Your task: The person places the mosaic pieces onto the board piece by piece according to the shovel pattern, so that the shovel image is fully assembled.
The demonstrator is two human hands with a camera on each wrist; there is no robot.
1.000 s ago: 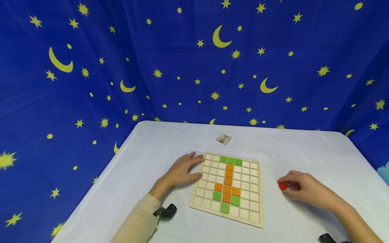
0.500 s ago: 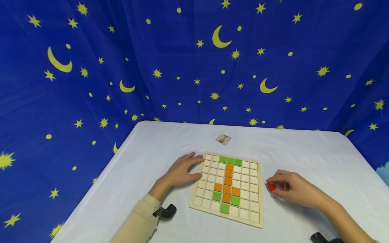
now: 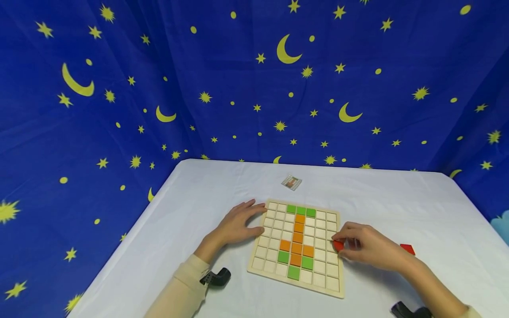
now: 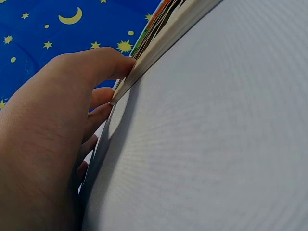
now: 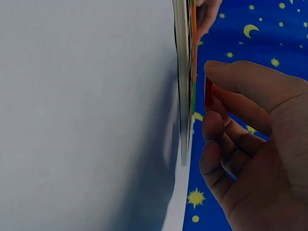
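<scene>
A square wooden grid board [image 3: 319,280] lies on the table with thin square tiles in it. Orange tiles [image 3: 297,237] form a cross, with green tiles [image 3: 301,211] in the far row and around its near end. My left hand [image 3: 237,223] rests at the board's left edge, thumb and fingertips touching the rim, as the left wrist view confirms. Over the right edge, my right hand [image 3: 367,245] pinches a red tile [image 3: 338,245] between thumb and fingers. The right wrist view shows that tile edge-on, held above the board's surface.
Another red tile [image 3: 407,249] lies on the white-covered table [image 3: 222,181], right beside the right wrist. Beyond the board is a small printed card [image 3: 292,182] with a grid pattern. A blue curtain [image 3: 238,66] with moons and stars hangs behind the table.
My right hand has moved left with the red tile, from the table to over the board's right edge. The second red tile has come into view behind it. My left hand has stayed put.
</scene>
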